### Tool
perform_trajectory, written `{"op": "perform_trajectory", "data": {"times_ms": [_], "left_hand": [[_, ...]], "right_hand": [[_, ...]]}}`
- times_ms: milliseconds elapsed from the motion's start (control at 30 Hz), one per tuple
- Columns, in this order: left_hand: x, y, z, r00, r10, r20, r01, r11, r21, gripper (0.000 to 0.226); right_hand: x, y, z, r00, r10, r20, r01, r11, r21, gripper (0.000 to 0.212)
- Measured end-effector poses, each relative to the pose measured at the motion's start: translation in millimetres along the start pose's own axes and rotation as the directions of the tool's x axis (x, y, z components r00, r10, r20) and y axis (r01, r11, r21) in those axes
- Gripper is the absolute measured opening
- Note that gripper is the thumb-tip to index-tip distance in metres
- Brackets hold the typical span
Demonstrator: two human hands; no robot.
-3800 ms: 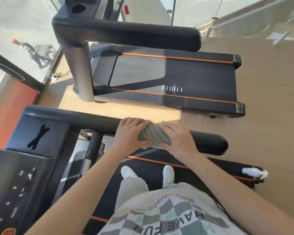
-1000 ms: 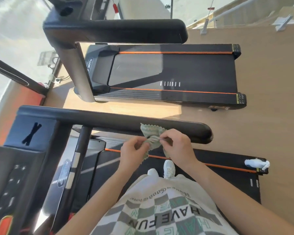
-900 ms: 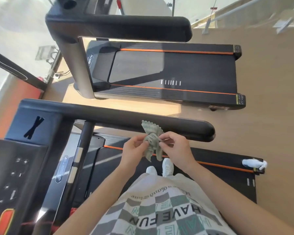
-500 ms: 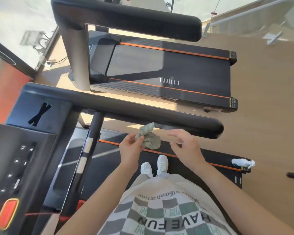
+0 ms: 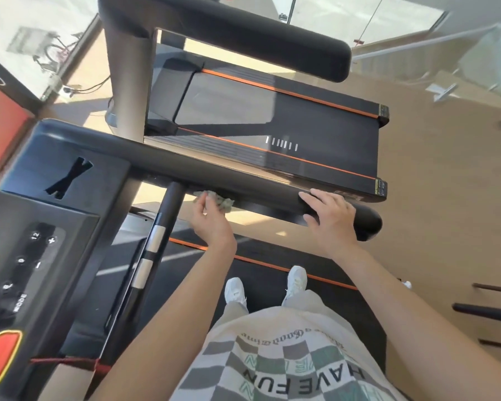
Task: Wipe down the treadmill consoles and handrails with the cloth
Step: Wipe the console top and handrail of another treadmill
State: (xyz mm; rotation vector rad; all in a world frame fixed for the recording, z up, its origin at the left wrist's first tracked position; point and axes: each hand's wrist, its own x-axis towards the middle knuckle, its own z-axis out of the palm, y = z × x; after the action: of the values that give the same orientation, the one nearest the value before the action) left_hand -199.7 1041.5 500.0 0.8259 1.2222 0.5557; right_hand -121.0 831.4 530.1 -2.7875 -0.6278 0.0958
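Two treadmills [image 5: 272,125] [image 5: 214,175], two hands [image 5: 211,224] [image 5: 330,219], one cloth [image 5: 219,200]

Looks like a gym. Holds two running machines side by side: a near treadmill [image 5: 182,270] with a button console [image 5: 35,270], red stop button [image 5: 2,354] and padded black handrail [image 5: 214,172], and a second treadmill [image 5: 301,125] with an orange-edged belt. Has pale wooden flooring [image 5: 446,183] and tall glass panels [image 5: 35,30] with daylight beyond.
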Motion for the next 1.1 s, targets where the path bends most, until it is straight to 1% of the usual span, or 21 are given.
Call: {"op": "perform_trajectory", "data": {"times_ms": [133,233,300,400,467,567,633,700,767,867,967,1100], "left_hand": [[-22,-23,6,0.989,-0.13,0.071,0.124,0.989,0.083,0.016],[-37,-32,14,0.984,-0.143,0.102,0.133,0.986,0.102,0.018],[-36,-29,16,0.985,-0.147,0.092,0.141,0.988,0.064,0.022],[-25,-19,12,0.989,-0.145,0.042,0.147,0.987,-0.062,0.027],[-17,-10,9,0.996,-0.094,-0.001,0.094,0.988,-0.12,0.029],[-3,2,6,0.994,-0.032,-0.104,0.014,0.985,-0.17,0.041],[8,12,7,0.985,0.009,-0.174,-0.044,0.979,-0.197,0.041],[17,17,10,0.97,0.04,-0.239,-0.085,0.979,-0.184,0.035],[18,15,13,0.961,0.054,-0.271,-0.09,0.989,-0.12,0.032],[12,0,19,0.968,0.034,-0.247,-0.047,0.998,-0.046,0.024],[-9,-21,28,0.983,-0.028,-0.182,0.022,0.999,-0.038,0.014],[-56,-56,42,0.994,-0.094,-0.062,0.095,0.995,0.006,0.016]], "right_hand": [[5,5,-6,0.999,-0.005,0.037,0.004,0.999,0.032,0.045],[8,13,-9,0.997,-0.022,0.07,0.019,0.999,0.044,0.045],[8,19,-10,0.996,-0.046,0.073,0.041,0.997,0.061,0.045],[10,31,-11,0.993,-0.094,0.071,0.087,0.991,0.097,0.045],[13,38,-12,0.989,-0.126,0.08,0.116,0.986,0.122,0.044],[17,48,-13,0.981,-0.172,0.09,0.156,0.974,0.163,0.044],[20,54,-12,0.972,-0.209,0.108,0.188,0.966,0.18,0.046],[23,61,-14,0.96,-0.241,0.141,0.212,0.957,0.197,0.047],[26,68,-19,0.951,-0.257,0.169,0.218,0.951,0.22,0.048],[26,82,-30,0.943,-0.273,0.189,0.223,0.942,0.249,0.043],[24,101,-39,0.95,-0.241,0.198,0.187,0.948,0.257,0.041],[18,117,-40,0.952,-0.203,0.229,0.127,0.943,0.306,0.046]]}}
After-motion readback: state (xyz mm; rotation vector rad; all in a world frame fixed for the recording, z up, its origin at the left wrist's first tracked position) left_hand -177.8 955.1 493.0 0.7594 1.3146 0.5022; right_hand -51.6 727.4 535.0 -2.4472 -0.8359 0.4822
